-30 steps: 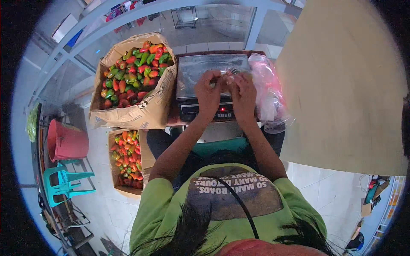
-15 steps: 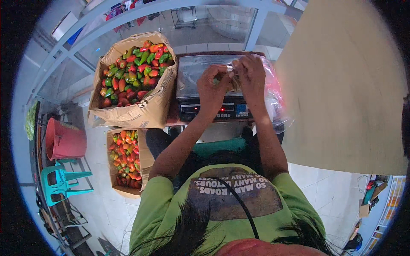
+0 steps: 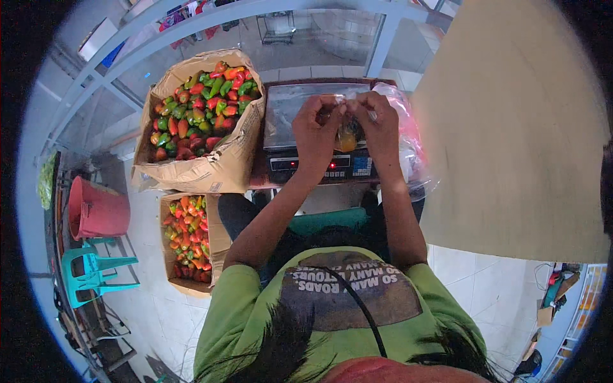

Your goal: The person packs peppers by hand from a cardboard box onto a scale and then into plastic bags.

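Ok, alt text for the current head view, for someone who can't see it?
A person's bare left hand and right hand pinch a small clear plastic bag with yellow-orange contents over a black electronic scale. At left, a large brown cardboard box and a smaller one hold red, orange and green peppers.

L hand (image 3: pixel 315 127) & R hand (image 3: pixel 381 126) were close tog., fingers curled, tips pinched nr. ea. other; L forearm (image 3: pixel 279 212) & R forearm (image 3: pixel 401 210) ran fwd. & inward, elbows bent.
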### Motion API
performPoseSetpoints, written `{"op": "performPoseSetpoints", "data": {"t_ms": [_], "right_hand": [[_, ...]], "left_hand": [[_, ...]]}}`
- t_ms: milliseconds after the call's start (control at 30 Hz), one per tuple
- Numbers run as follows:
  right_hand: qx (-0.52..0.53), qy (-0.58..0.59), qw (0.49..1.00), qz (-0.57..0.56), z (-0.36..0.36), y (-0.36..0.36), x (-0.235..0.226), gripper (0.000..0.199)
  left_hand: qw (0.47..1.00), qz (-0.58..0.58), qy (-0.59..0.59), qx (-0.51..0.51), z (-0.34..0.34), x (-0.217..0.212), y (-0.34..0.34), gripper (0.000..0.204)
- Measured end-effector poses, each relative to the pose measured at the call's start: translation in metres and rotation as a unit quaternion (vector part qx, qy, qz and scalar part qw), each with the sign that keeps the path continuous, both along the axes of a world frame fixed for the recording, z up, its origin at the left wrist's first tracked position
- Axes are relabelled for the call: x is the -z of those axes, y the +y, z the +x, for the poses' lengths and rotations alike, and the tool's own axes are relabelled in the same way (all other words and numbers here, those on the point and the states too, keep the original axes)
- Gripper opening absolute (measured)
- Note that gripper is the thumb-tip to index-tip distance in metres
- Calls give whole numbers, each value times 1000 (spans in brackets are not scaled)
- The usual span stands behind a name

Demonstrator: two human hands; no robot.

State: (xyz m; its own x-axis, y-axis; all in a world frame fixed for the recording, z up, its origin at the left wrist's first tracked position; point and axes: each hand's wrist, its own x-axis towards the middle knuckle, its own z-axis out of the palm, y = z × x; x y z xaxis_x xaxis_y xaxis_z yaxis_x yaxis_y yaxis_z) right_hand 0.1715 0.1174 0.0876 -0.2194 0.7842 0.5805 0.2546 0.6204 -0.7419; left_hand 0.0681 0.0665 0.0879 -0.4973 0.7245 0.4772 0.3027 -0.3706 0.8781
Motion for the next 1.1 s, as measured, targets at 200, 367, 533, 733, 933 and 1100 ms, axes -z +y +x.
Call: {"op": "performPoseSetpoints", "data": {"t_ms": [200,367,533,733,933,1100], "right_hand": [[-21,110,989,-101,-4,1,-2,11],[-12,159,979,-124,-3,3,8,9],[32,39,997,-52,-4,-2,10,14],[13,34,999,-37,-7,-8,-1,15],[68,26,997,-24,-10,-11,1,13],[39,56,996,-51,-8,-15,6,11]], "left_hand": [[997,17,74,-5,0,9,-1,13],[996,12,83,42,11,14,-12,28],[994,2,93,61,13,20,-13,39],[994,14,22,108,12,16,-20,39],[991,24,94,95,7,17,-21,36],[998,4,21,67,6,13,-23,20]]}}
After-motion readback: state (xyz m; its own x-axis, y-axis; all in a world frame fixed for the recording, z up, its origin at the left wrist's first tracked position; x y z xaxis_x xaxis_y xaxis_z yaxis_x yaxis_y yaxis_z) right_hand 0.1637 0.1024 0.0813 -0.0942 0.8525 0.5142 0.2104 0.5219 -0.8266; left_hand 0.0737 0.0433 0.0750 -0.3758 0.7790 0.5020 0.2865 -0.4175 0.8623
